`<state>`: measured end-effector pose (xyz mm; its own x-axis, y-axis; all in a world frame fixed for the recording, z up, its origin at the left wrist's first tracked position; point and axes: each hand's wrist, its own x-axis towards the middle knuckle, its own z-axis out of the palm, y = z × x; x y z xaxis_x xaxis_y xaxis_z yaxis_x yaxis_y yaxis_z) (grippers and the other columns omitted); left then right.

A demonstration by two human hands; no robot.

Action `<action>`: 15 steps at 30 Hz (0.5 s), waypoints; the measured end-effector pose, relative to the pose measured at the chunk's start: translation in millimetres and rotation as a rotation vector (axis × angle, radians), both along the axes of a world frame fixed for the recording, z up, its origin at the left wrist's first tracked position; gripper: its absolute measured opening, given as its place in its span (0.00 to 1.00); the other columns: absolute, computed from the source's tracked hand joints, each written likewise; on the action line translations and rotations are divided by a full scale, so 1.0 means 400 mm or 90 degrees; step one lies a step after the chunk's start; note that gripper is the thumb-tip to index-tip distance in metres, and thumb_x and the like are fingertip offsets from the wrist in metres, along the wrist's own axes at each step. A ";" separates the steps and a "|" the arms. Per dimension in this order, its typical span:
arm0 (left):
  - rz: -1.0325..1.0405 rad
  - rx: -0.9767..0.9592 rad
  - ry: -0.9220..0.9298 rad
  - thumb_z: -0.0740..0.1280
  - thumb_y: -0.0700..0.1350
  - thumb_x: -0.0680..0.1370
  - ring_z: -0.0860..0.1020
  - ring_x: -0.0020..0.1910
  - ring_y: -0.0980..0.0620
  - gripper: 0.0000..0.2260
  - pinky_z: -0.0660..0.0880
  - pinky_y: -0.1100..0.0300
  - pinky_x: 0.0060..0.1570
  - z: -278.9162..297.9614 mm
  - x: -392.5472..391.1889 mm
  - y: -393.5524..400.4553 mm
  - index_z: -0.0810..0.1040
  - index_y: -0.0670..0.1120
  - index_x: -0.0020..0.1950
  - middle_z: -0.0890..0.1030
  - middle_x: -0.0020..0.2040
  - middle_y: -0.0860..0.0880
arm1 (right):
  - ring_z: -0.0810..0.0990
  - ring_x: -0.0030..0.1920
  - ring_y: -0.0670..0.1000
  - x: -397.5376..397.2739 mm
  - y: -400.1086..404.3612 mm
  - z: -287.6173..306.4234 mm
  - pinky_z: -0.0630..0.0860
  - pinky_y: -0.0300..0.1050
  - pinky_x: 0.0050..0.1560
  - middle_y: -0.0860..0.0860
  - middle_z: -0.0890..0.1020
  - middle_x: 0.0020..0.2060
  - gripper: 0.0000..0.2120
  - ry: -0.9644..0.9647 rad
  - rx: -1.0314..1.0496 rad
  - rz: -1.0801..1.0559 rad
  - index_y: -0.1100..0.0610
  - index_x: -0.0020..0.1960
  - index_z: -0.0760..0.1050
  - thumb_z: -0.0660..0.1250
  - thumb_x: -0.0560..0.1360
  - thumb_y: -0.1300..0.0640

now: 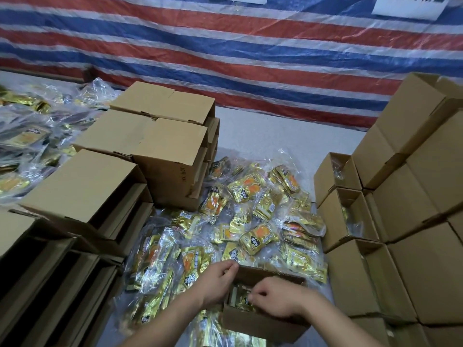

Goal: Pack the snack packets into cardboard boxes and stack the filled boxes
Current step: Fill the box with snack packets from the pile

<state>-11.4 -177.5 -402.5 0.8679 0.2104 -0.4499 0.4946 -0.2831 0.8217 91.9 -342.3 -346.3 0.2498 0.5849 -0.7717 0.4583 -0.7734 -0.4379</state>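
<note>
Stacks of closed cardboard boxes [411, 171] flank a floor pile of gold snack packets [253, 216]. An open box [265, 324] sits nearest, opening upward. The left hand [216, 284] grips its far-left corner with curled fingers; the right hand [280, 300] pinches a packet [244, 303] inside.

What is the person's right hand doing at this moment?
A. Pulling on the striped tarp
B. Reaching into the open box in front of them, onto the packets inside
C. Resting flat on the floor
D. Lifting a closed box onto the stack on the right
B: the right hand reaches into the open cardboard box, fingers curled on the gold snack packets inside, while the left hand holds the box's far rim.
</note>
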 end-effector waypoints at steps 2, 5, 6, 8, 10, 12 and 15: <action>0.008 0.013 -0.003 0.57 0.55 0.84 0.80 0.47 0.53 0.12 0.75 0.61 0.48 -0.003 0.000 0.001 0.79 0.55 0.49 0.83 0.48 0.51 | 0.76 0.60 0.52 -0.026 0.024 -0.020 0.70 0.50 0.57 0.51 0.80 0.59 0.26 0.005 -0.102 0.063 0.47 0.56 0.78 0.48 0.79 0.34; 0.019 0.001 -0.001 0.58 0.55 0.84 0.79 0.44 0.50 0.11 0.73 0.61 0.42 -0.006 -0.003 0.004 0.79 0.57 0.51 0.84 0.49 0.48 | 0.74 0.61 0.51 -0.041 0.045 -0.039 0.66 0.45 0.59 0.53 0.72 0.72 0.33 0.075 -0.163 -0.005 0.52 0.73 0.70 0.47 0.79 0.32; 0.020 -0.001 -0.003 0.58 0.54 0.84 0.79 0.44 0.50 0.11 0.73 0.61 0.42 -0.006 -0.004 0.004 0.80 0.57 0.52 0.84 0.49 0.48 | 0.74 0.62 0.51 -0.042 0.046 -0.038 0.66 0.45 0.59 0.54 0.72 0.71 0.32 0.088 -0.155 -0.001 0.53 0.72 0.71 0.47 0.80 0.33; 0.014 0.008 -0.010 0.58 0.54 0.84 0.80 0.46 0.51 0.12 0.74 0.61 0.47 -0.006 -0.004 0.003 0.80 0.54 0.51 0.83 0.48 0.50 | 0.74 0.63 0.53 -0.038 0.034 -0.029 0.67 0.49 0.59 0.53 0.76 0.66 0.28 0.056 -0.117 -0.015 0.50 0.62 0.76 0.46 0.81 0.35; 0.005 0.012 -0.015 0.58 0.54 0.84 0.80 0.47 0.51 0.14 0.75 0.60 0.51 -0.002 0.001 -0.001 0.80 0.51 0.50 0.83 0.47 0.49 | 0.77 0.51 0.51 -0.027 0.024 -0.020 0.70 0.46 0.50 0.50 0.80 0.47 0.23 0.014 -0.020 -0.063 0.50 0.44 0.74 0.49 0.81 0.37; 0.002 0.014 -0.014 0.58 0.54 0.84 0.79 0.44 0.55 0.14 0.74 0.61 0.47 0.003 0.003 -0.004 0.80 0.51 0.50 0.83 0.45 0.50 | 0.75 0.41 0.50 -0.015 0.022 -0.016 0.69 0.45 0.44 0.48 0.77 0.37 0.21 0.024 0.027 -0.111 0.51 0.41 0.70 0.51 0.80 0.38; 0.004 0.013 -0.010 0.58 0.54 0.84 0.79 0.43 0.57 0.13 0.73 0.65 0.43 0.007 0.000 -0.002 0.80 0.53 0.51 0.83 0.46 0.51 | 0.74 0.45 0.50 -0.019 0.027 -0.017 0.68 0.45 0.45 0.53 0.78 0.46 0.23 0.031 0.008 -0.039 0.51 0.46 0.74 0.48 0.80 0.38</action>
